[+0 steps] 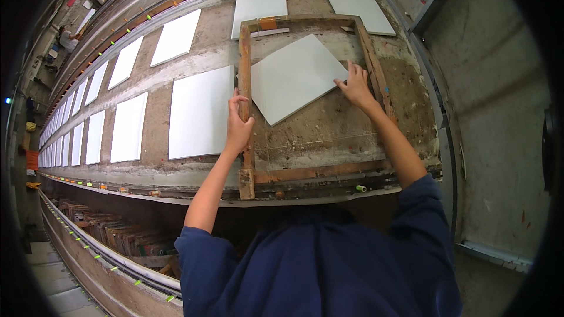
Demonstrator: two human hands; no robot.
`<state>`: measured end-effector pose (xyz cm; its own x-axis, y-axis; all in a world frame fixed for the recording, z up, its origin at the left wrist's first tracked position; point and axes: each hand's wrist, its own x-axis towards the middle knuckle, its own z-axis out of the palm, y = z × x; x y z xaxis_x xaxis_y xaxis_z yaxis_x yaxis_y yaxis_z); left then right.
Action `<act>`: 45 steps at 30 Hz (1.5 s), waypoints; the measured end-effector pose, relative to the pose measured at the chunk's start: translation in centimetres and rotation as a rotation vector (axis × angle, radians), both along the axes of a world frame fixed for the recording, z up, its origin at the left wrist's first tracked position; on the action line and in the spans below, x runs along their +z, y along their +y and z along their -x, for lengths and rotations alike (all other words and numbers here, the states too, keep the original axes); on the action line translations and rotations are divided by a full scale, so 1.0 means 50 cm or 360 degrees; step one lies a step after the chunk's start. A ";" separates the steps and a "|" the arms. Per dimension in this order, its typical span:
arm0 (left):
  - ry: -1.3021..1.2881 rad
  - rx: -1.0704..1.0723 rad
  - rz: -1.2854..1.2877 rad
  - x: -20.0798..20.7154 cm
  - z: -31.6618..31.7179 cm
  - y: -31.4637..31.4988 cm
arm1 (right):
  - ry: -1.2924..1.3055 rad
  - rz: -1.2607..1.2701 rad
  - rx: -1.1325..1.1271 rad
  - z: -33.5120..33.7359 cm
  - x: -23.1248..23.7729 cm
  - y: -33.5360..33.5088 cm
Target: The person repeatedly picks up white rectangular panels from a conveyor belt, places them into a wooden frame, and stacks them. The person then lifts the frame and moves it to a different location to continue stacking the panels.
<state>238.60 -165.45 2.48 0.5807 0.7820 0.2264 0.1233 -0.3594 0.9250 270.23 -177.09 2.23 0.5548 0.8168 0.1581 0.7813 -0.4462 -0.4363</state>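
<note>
my left hand (238, 132) curled round the frame (245, 58)'s left bar, right hand (357, 87) kinda half-open at the board (298, 79)'s right corner, can't tell if gripping, board skewed inside the frame's outline, other boards (201, 111) lined up along the tabletop (411, 91)

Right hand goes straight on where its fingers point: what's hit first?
Probably the wooden frame's far bar. The right hand points up the picture, past the tilted white panel's right-hand edge. Depth is unclear, so it might pass above the bar.
</note>
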 end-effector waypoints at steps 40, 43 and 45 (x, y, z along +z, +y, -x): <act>0.0314 -0.0132 -0.0266 0.011 -0.020 -0.040 | 0.1747 -0.0984 -0.0374 -0.241 0.067 -0.052; 0.0355 -0.0044 -0.0306 0.009 -0.037 -0.043 | 0.0879 -0.0787 -0.0503 -0.241 0.025 -0.033; 0.0369 0.0030 -0.0348 -0.001 -0.032 -0.042 | 0.0434 -0.0532 -0.0324 -0.214 0.030 -0.038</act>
<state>240.18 -167.55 2.45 0.6224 0.7405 0.2536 0.3306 -0.5423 0.7724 280.93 -179.00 3.70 0.7561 0.6164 0.2199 0.5294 -0.3786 -0.7592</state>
